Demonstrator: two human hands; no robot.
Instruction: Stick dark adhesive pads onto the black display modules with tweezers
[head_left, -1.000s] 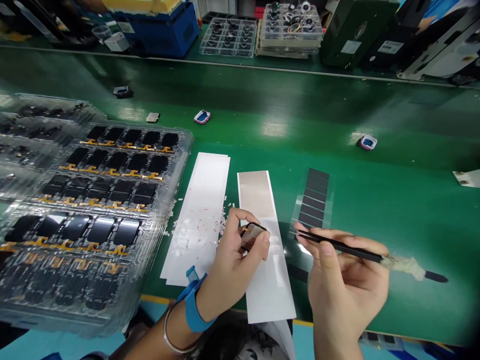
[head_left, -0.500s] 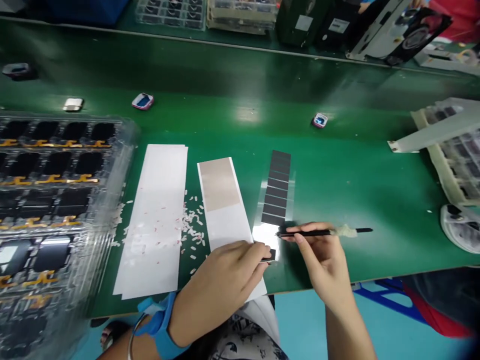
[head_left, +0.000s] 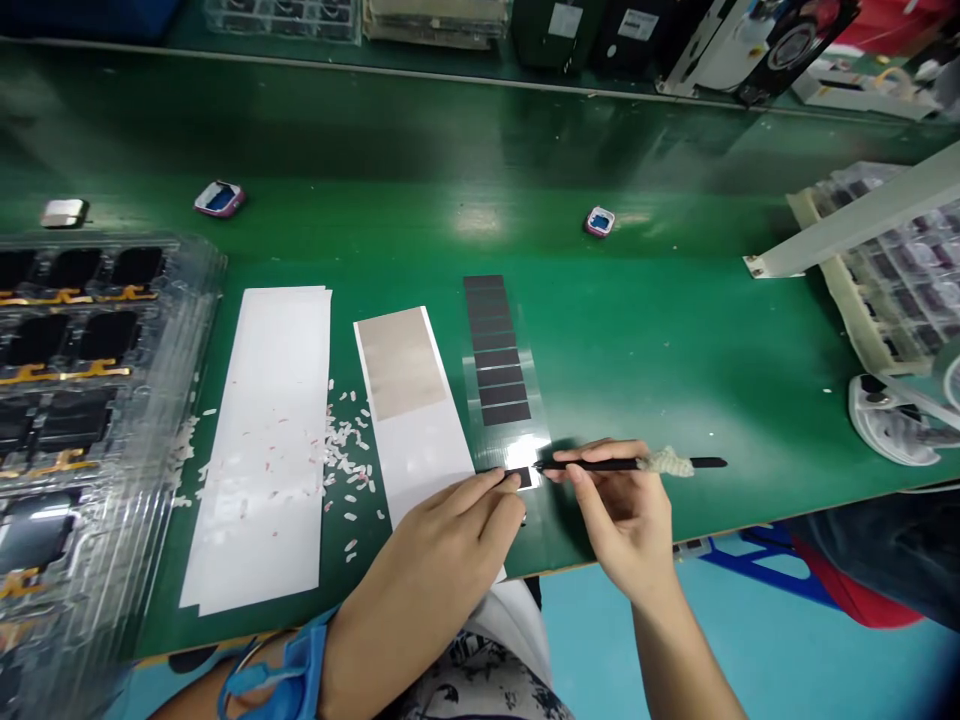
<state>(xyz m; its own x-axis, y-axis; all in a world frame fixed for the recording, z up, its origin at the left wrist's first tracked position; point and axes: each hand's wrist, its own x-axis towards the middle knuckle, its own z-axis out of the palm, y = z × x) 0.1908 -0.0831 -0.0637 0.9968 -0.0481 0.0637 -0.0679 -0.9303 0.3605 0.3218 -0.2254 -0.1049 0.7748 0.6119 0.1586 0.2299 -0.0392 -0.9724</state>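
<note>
**A:** Where are the hands?

**B:** Both are at the near end of the clear strip of dark patches (head_left: 498, 352), which lies flat on the green table (head_left: 675, 340). The right hand (head_left: 626, 515) grips black tweezers (head_left: 600, 465) between thumb and fingers. The tips point left at one small dark patch (head_left: 523, 478) on the shiny bare end of the strip.

**A:** And the left?

**B:** The left hand (head_left: 450, 530) reaches in from the other side, with thumb and forefinger meeting right beside that patch. I cannot tell whether they pinch something or only press the strip down.

**A:** So which step is this?

**B:** I'd judge it to be picking that single patch off its liner, with the tweezer tips at its edge but nothing lifted yet. The next move calls for a fine bite on one corner while the strip is held flat.

**A:** What lies around them?

**B:** A white strip with a tan upper part (head_left: 409, 400) lies just left, then paper scraps (head_left: 345, 440) and a white sheet (head_left: 259, 440). Clear trays of black parts (head_left: 67, 340) sit at the far left.
</note>
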